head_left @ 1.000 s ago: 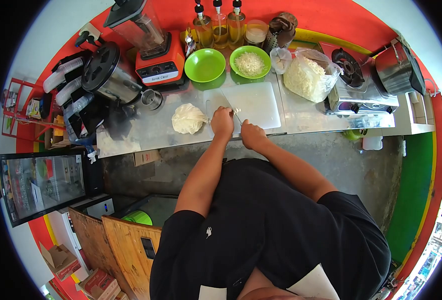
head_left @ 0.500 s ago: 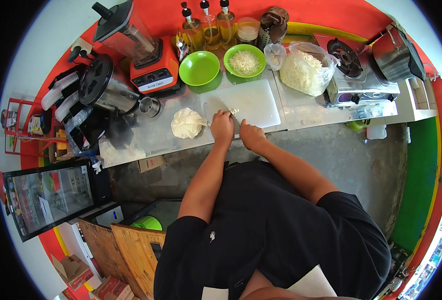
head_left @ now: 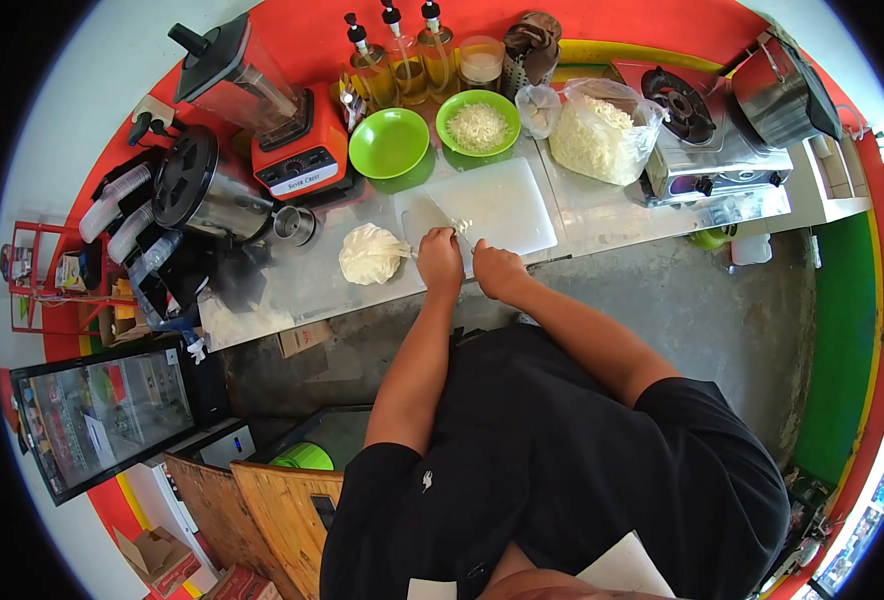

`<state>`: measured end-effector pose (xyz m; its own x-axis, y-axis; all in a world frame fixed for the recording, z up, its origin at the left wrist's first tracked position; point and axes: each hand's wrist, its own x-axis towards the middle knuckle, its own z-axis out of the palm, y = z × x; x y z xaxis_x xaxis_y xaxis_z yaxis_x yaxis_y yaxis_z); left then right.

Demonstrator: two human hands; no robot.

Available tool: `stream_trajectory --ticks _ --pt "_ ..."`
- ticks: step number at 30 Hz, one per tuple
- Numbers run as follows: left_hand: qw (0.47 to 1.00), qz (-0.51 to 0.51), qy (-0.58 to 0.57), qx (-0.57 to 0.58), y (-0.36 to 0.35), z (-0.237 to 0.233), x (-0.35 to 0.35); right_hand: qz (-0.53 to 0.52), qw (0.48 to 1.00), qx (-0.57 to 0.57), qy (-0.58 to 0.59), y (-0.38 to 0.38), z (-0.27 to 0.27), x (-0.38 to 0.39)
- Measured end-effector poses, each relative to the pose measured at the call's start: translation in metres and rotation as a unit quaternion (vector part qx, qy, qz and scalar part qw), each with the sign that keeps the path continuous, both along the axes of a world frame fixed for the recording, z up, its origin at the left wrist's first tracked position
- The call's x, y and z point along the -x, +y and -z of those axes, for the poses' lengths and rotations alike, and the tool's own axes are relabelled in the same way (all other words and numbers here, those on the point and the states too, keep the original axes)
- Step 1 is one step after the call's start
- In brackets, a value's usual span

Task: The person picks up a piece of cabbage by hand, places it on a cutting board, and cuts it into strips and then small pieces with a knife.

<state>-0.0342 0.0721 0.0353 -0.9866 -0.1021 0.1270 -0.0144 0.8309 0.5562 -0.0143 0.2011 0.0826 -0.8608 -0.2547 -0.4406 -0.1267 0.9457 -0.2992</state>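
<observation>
My right hand [head_left: 500, 271] is closed around a kitchen knife's handle, with the blade [head_left: 440, 210] pointing away and to the left over the white cutting board [head_left: 507, 205]. My left hand [head_left: 440, 262] is curled at the board's near edge, close beside the blade. What its fingers press on or hold is hidden. A few small pale chopped bits [head_left: 464, 226] lie on the board by the blade. Just left of my left hand sits a pale bundle in a thin plastic bag [head_left: 371, 254].
Behind the board stand an empty green bowl [head_left: 389, 145] and a green bowl of pale shreds [head_left: 478, 124]. A bag of shreds [head_left: 602, 140] sits beside the gas stove [head_left: 712, 165]. A red blender [head_left: 302, 160], a metal cup [head_left: 293, 226] and pump bottles [head_left: 374, 72] are leftward and behind.
The camera view has shifted and tilted slightly. Both hands stay at the board's near edge with the knife in almost the same place.
</observation>
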Motion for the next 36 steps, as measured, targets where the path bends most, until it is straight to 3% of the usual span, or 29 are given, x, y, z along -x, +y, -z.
stream_trajectory --ticks 3,5,8,36 --pt "1.0 -0.017 -0.004 -0.014 -0.001 0.0 -0.003 -0.023 0.999 -0.022 0.012 -0.003 -0.007 -0.007" --pt "0.999 -0.005 0.025 -0.024 -0.001 0.001 -0.003 0.014 0.999 -0.009 -0.046 -0.004 -0.005 -0.008" --pt "0.997 0.005 0.059 -0.043 -0.003 0.005 -0.003 0.007 1.0 0.0 -0.013 -0.002 0.004 -0.003" --pt "0.997 0.044 0.024 -0.056 -0.009 0.012 -0.008 0.028 0.999 -0.003 -0.027 -0.01 -0.007 -0.006"
